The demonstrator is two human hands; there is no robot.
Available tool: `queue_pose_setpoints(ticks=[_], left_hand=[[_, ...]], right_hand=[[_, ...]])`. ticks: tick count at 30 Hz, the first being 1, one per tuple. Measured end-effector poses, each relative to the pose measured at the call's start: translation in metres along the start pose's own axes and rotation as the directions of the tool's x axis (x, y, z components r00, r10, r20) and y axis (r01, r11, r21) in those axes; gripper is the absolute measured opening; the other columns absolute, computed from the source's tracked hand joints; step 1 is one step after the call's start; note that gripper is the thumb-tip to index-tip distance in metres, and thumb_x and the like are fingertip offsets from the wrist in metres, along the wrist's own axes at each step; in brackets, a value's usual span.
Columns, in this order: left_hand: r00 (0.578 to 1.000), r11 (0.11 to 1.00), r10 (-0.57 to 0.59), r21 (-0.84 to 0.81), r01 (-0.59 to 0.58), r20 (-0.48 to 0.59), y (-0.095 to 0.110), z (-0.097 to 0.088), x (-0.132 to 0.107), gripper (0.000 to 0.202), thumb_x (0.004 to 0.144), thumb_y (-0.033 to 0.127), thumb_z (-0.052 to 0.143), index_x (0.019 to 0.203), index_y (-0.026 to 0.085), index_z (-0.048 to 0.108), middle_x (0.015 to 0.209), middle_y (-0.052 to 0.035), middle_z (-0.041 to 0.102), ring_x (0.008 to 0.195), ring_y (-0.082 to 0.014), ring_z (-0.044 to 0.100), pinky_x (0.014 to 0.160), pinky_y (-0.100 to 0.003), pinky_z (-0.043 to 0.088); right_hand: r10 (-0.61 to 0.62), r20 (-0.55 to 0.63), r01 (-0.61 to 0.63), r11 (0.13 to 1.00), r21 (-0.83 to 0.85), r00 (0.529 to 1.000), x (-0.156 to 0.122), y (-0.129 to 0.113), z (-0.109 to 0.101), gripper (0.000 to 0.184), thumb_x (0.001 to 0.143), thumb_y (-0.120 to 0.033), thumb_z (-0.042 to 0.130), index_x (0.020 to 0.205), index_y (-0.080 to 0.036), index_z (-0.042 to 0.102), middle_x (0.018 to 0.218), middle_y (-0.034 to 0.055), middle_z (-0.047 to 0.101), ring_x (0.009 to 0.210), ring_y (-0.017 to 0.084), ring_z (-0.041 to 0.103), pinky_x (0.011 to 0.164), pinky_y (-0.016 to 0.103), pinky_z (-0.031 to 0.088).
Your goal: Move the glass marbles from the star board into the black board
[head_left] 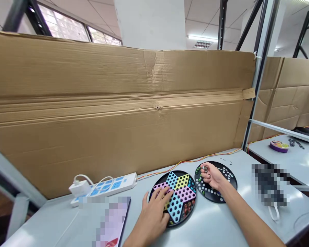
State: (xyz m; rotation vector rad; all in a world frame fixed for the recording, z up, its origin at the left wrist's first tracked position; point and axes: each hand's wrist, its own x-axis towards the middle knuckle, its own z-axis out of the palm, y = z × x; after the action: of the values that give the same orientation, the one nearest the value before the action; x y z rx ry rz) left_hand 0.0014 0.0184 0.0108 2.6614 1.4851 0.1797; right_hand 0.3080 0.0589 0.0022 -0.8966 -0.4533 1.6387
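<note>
A round black Chinese checkers board [181, 192] with a pastel star of holes lies on the grey table, with marbles gathered in its lower right rim. My left hand [154, 212] rests flat on the board's left side, fingers spread. Just to the right lies a second black disc [225, 176] dotted with white holes and a few green marbles at its left. My right hand [211, 175] hovers over that disc with fingers curled and pinched on small marbles.
A tall cardboard wall [118, 113] closes off the back of the table. A white power strip [105, 185] with a plug lies at left, coloured wires [195, 160] run along the cardboard. A blurred item [269, 183] sits right; a neighbouring table holds a purple disc [279, 146].
</note>
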Motion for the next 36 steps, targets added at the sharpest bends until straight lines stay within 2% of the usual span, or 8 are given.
queue_pose_setpoints(ticks=[4, 9, 14, 17, 20, 24, 32, 36], left_hand=[[0.992, 0.997, 0.011, 0.078, -0.001, -0.125, 0.002, -0.001, 0.001, 0.068, 0.079, -0.002, 0.042, 0.129, 0.036, 0.069, 0.150, -0.0001, 0.061, 0.140, -0.0272, 0.052, 0.123, -0.062, 0.027], [0.993, 0.998, 0.042, -0.031, -0.046, -0.114, 0.004, 0.004, -0.001, 0.043, 0.097, 0.039, 0.054, 0.139, 0.033, 0.064, 0.147, -0.0048, 0.064, 0.135, -0.0289, 0.057, 0.121, -0.055, 0.035], [0.991, 0.986, 0.113, -0.116, -0.121, -0.073, 0.006, 0.006, -0.001, 0.049, 0.095, 0.045, 0.060, 0.143, 0.037, 0.060, 0.151, -0.0025, 0.060, 0.138, -0.0294, 0.056, 0.122, -0.054, 0.037], [0.988, 0.982, 0.117, -0.140, -0.131, -0.102, 0.000, 0.002, 0.003, 0.046, 0.097, 0.044, 0.056, 0.142, 0.036, 0.061, 0.151, -0.0024, 0.060, 0.138, -0.0282, 0.056, 0.120, -0.051, 0.040], [0.977, 0.996, -0.058, -0.072, 0.044, -0.205, -0.023, -0.009, 0.010, 0.044, 0.103, 0.034, 0.039, 0.139, 0.026, 0.063, 0.147, -0.0081, 0.062, 0.135, -0.0275, 0.058, 0.115, -0.046, 0.044], [0.888, 0.882, -0.438, 0.126, 0.454, -0.138, -0.071, -0.030, 0.016, 0.052, 0.096, 0.018, 0.040, 0.146, 0.013, 0.054, 0.146, -0.0200, 0.059, 0.132, -0.0368, 0.057, 0.105, -0.054, 0.046], [0.777, 0.776, -0.625, 0.045, 0.629, -0.072, -0.134, -0.039, 0.012, 0.033, 0.094, 0.026, 0.049, 0.121, 0.013, 0.062, 0.123, -0.0218, 0.068, 0.100, -0.0358, 0.072, 0.085, -0.047, 0.052], [0.781, 0.783, -0.622, -0.074, 0.618, -0.050, -0.151, -0.031, 0.004, 0.021, 0.095, 0.031, 0.051, 0.104, 0.017, 0.065, 0.112, -0.0123, 0.076, 0.101, -0.0279, 0.072, 0.083, -0.034, 0.053]], right_hand=[[-0.013, -0.023, 0.012, 0.998, -0.056, 1.000, -0.001, 0.001, 0.002, 0.015, 0.081, -0.028, 0.064, 0.081, -0.018, 0.053, 0.063, -0.0064, 0.050, 0.041, 0.002, 0.025, 0.038, 0.015, 0.012], [-0.131, -0.067, 0.099, 0.931, -0.351, 0.989, 0.002, 0.010, 0.005, 0.015, 0.078, -0.030, 0.065, 0.077, -0.019, 0.054, 0.064, -0.0064, 0.051, 0.043, 0.004, 0.027, 0.042, 0.018, 0.014], [-0.489, 0.110, 0.330, 0.392, -0.859, 0.865, 0.004, 0.032, 0.013, 0.020, 0.086, -0.036, 0.055, 0.075, -0.021, 0.059, 0.078, 0.0024, 0.066, 0.073, 0.017, 0.057, 0.067, 0.027, 0.043], [-0.479, 0.249, 0.365, 0.166, -0.916, 0.842, 0.000, 0.043, 0.018, 0.025, 0.093, -0.036, 0.046, 0.084, -0.020, 0.063, 0.082, 0.0045, 0.069, 0.079, 0.020, 0.061, 0.076, 0.030, 0.044], [-0.452, 0.297, 0.376, 0.093, -0.922, 0.841, -0.003, 0.047, 0.022, 0.027, 0.097, -0.034, 0.041, 0.087, -0.020, 0.062, 0.081, 0.0040, 0.068, 0.075, 0.019, 0.060, 0.075, 0.030, 0.042], [-0.452, 0.309, 0.367, 0.042, -0.929, 0.837, -0.006, 0.046, 0.025, 0.027, 0.099, -0.030, 0.040, 0.085, -0.020, 0.060, 0.083, 0.0046, 0.068, 0.076, 0.019, 0.061, 0.075, 0.029, 0.042], [-0.380, 0.313, 0.238, -0.230, -0.943, 0.871, -0.011, 0.043, 0.030, 0.026, 0.104, -0.026, 0.041, 0.101, -0.019, 0.066, 0.107, 0.0095, 0.073, 0.100, 0.022, 0.067, 0.087, 0.030, 0.046], [-0.281, 0.287, 0.158, -0.404, -0.901, 0.916, -0.012, 0.042, 0.031, 0.030, 0.105, -0.027, 0.041, 0.107, -0.018, 0.070, 0.114, 0.0132, 0.073, 0.105, 0.025, 0.070, 0.088, 0.031, 0.047]])
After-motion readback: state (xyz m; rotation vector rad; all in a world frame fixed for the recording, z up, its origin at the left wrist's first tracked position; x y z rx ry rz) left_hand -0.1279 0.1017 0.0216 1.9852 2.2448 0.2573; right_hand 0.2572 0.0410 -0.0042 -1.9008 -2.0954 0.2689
